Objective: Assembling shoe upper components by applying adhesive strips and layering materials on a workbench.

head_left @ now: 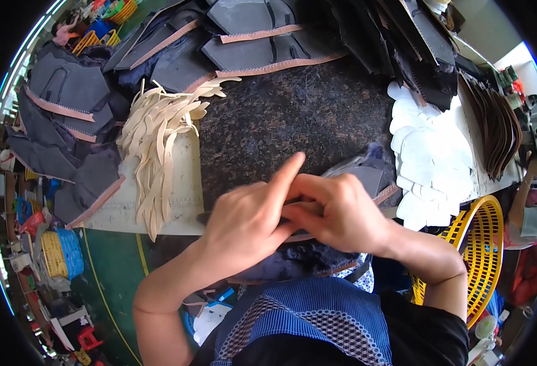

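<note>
My hands meet over the front edge of the dark speckled stone slab [281, 122]. My left hand [241, 216] has its index finger stretched out and the other fingers curled in. My right hand [348, 210] is closed, thumb and fingers pinched together against my left. What lies between the fingers is hidden. Just beyond my right hand lies a dark grey shoe-upper piece [366, 174] with a furry lining and a pinkish edge. Dark furry material [305, 259] hangs below my hands at the table edge, partly covered by them.
Cream curved strips [158, 143] are heaped left of the slab. White rounded pieces [430, 155] overlap on its right, beside a stack of brown sheets [494, 125]. Grey stitched upper pieces [253, 52] pile along the back and left. A yellow basket [485, 262] stands lower right.
</note>
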A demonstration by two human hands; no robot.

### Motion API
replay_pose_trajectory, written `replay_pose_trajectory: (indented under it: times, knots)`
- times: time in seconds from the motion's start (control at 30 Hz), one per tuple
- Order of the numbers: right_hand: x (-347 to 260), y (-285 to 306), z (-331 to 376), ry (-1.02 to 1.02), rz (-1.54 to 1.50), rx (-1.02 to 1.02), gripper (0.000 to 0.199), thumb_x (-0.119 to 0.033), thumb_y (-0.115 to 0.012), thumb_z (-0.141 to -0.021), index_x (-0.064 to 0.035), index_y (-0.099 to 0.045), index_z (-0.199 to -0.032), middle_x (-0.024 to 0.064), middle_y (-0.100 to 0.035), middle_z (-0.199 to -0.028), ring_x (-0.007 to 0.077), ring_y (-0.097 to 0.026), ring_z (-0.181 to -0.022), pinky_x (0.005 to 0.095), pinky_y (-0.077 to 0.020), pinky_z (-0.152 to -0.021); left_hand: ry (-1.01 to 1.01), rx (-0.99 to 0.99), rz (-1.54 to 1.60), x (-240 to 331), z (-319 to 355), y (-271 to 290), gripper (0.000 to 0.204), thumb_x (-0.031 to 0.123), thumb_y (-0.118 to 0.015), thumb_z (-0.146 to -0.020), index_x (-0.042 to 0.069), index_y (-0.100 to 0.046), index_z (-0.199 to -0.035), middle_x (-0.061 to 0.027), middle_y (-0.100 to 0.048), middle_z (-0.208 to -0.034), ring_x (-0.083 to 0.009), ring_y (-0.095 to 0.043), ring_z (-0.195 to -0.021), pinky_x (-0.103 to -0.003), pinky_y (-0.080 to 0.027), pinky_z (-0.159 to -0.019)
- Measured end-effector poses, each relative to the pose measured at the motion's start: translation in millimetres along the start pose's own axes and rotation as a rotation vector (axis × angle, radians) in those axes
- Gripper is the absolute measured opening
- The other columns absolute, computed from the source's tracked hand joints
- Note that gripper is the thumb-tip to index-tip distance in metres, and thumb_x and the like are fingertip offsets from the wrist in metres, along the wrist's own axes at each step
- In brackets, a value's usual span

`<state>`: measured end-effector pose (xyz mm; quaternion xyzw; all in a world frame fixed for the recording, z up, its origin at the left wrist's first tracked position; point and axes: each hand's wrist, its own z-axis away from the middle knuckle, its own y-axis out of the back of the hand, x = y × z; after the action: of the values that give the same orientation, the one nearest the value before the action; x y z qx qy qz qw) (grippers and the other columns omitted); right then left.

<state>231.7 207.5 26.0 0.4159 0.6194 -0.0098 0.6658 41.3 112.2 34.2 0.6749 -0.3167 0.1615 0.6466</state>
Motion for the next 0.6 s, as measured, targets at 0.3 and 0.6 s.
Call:
replay_pose_trajectory:
  times: [0.3,0.6]
  knots:
    - [11.7,33.3,11.2,-0.222,-0.163,0.014,0.024,-0.003,-0.072,-0.094,0.0010,-0.060,-0.115,0.0135,-0.072,-0.080,0.0231,-0.075,-0.073,0.0336,-0.0547,-0.062,0.140,-0.102,0.217,-12.1,-9.7,2.1,0.052,0.011,-0.085,-0.085,0.001,-0.067,-0.133,-0.0177,-0.074,-0.119,-0.0307,-0.074,-0.107,-0.037,-0.060,-0.091]
    - [23.2,13.1,13.3,-0.013,-0.004,0.111,0.022,-0.007,-0.077,-0.090,-0.0015,-0.068,-0.109,0.0142,-0.074,-0.085,0.0300,-0.076,-0.078,0.0366,-0.0593,-0.066,0.188,-0.082,0.289,-18.3,-22.6,-9.7,0.035,0.010,-0.080,-0.090,0.002,-0.068,-0.122,-0.0110,-0.071,-0.100,-0.0235,-0.070,-0.088,-0.034,-0.055,-0.075]
